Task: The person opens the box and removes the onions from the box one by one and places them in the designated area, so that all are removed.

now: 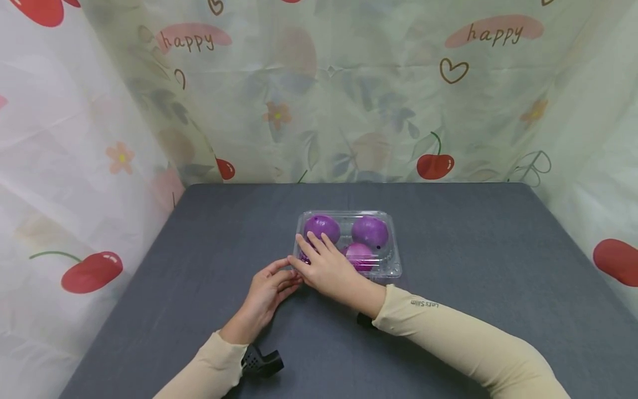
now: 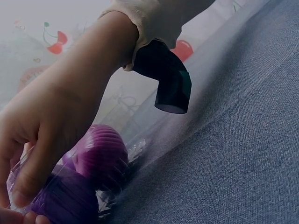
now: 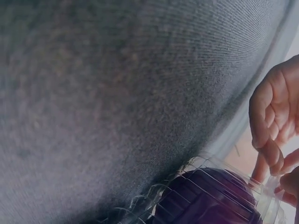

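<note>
Nearest to us, our left hand [image 1: 266,291] lies on the grey table [image 1: 498,249], a little in from its near edge and left of the middle. Its fingers are loosely curled and their tips meet the near left corner of the clear plastic box [image 1: 389,265]; from the right wrist view they seem to pinch the box's rim, though we cannot tell how firmly.

Just beyond it, our right hand [image 1: 326,266] reaches across from the right and rests on top of the box's left half. The fingers are straight and spread flat on the lid, with the thumb down at the near left corner beside the left fingertips. It grips nothing.

The box sits near the middle of the table, its lid down. Inside we see purple balls [image 1: 370,231], two along the far side and one nearer, partly behind our right hand.

Behind the table's far edge hangs a cherry-print curtain [image 1: 433,160].
</note>
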Available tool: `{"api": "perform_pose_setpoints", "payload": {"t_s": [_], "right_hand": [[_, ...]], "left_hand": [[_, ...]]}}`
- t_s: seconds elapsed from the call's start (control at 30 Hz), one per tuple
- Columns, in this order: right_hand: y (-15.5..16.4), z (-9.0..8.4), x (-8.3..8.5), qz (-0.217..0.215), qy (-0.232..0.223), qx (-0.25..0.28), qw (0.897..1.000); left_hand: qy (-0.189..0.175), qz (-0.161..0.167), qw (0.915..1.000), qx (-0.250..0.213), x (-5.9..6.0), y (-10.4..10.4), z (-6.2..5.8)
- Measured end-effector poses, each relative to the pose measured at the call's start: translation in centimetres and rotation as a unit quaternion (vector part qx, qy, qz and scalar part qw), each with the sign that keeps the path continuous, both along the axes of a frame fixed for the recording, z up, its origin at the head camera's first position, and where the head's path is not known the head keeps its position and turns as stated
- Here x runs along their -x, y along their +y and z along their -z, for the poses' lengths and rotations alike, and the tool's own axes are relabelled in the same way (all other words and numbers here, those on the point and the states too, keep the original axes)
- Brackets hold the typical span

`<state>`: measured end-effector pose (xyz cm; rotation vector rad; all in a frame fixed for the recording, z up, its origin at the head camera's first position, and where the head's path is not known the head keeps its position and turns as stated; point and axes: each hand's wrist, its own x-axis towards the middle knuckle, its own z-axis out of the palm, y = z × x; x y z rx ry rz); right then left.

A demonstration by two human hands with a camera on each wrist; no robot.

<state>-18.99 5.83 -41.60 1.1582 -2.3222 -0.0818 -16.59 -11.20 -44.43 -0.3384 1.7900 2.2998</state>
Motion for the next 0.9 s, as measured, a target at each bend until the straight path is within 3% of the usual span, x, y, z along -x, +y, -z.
{"api": "perform_pose_setpoints", "payload": {"t_s": [0.3,0.67,0.9], "right_hand": [[-0.2,0.1,0.2,0.0,0.018,-0.012,1.0],[0.1,-0.9,0.7,-0.016,0.032,0.029,0.999],[1.5,-0.5,0.4,-0.013,0.036,-0.02,0.999]], "left_hand": [[-0.003,-0.014,0.9999,0.0,0.0,0.1,0.0],[-0.001,-0.008,1.0,-0.003,0.1,0.0,-0.1],[-0.003,-0.012,0.9999,0.012,0.4,0.0,-0.2]]}}
